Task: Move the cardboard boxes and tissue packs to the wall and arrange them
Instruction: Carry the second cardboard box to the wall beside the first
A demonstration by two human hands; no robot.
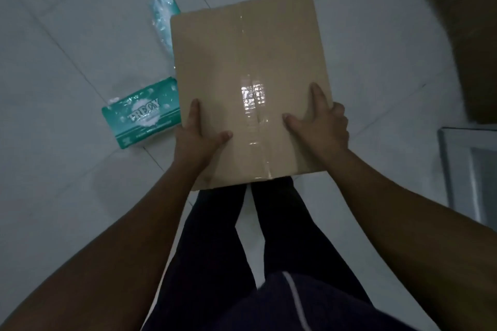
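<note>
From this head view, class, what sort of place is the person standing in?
Probably an indoor room at home: glossy white floor tiles, a taped cardboard box held in both hands, and green tissue packs on the floor.

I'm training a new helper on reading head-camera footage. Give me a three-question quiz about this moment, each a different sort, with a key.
1. True or false: both hands grip the cardboard box.
2. Multiple choice: where is the green tissue pack with white lettering? A) on top of the box B) on the tiled floor, by the box's left edge C) in the right hand
3. Fill in: a strip of clear ____ runs along the middle of the box top.

Key
1. True: the left hand and the right hand each hold a near corner, thumbs on top.
2. B
3. tape
</note>
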